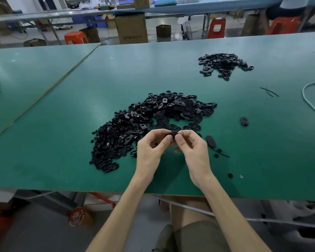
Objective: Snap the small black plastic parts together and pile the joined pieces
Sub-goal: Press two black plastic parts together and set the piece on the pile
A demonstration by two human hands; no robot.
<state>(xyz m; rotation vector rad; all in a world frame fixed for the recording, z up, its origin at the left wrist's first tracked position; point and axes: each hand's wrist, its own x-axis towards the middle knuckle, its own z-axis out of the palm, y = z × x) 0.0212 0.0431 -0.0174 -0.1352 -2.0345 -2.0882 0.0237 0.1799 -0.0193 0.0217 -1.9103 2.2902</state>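
From the head camera, the left hand (153, 150) and right hand (191, 148) meet above the green counter (62, 142). The fingers (168, 138) of both are pinched on one small black part (174, 134), held up between the thumbs. It hangs just in front of the large heap of loose parts (149, 122). A smaller pile (224, 63) lies well apart, far right. A single oval piece (211, 141) lies just beside the right hand, and a white cable (311, 104) curves along the right edge.
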